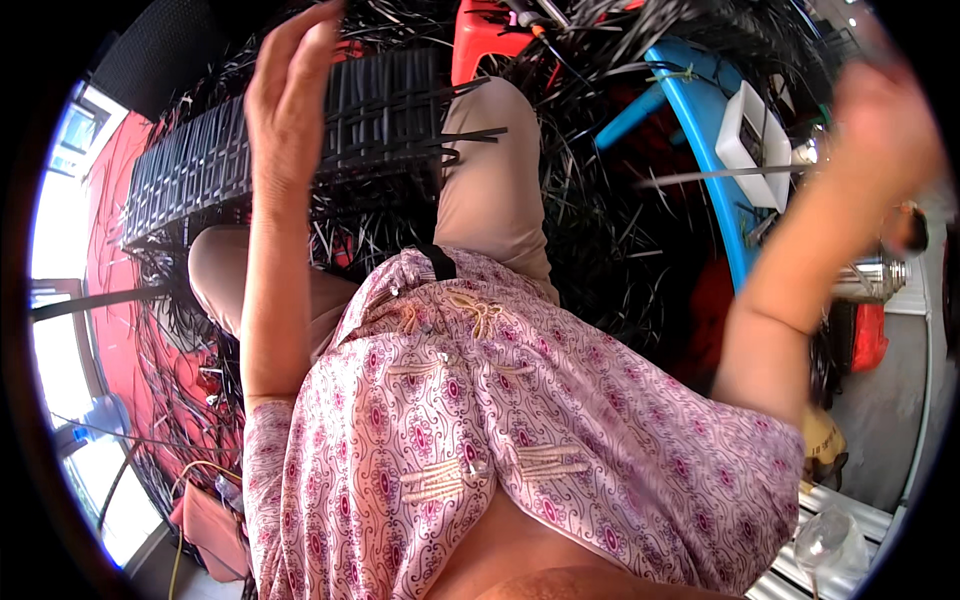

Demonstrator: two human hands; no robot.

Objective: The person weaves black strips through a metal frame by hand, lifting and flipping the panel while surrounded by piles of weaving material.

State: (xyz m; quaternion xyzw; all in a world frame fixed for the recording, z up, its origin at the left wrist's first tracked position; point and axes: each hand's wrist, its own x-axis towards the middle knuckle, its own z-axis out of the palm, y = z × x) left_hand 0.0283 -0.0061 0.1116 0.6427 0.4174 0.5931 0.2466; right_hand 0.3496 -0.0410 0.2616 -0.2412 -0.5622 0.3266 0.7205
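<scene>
A black woven panel of flat plastic strips (215, 150) lies across my lap, one end at my raised knee. Loose strip ends poke out from it over the knee. My left hand (288, 100) is over the far side of the panel, fingers stretched with a gap between them; the thumb is hidden. Whether the fingertips touch the weave, I cannot tell. My right hand (885, 125) is raised far out to the right and smeared by motion. A pale, blurred strip (715, 178) runs toward my right forearm; the frame does not show whether that hand holds it.
Loose black strips (610, 235) heap around my legs. Ahead stands a red plastic stool (485, 45). To the right, a blue plastic stool (715, 150) bears a white rectangular container (752, 140). A metal flask (870, 278) is beyond my right forearm. A pink cloth (212, 530) lies at lower left.
</scene>
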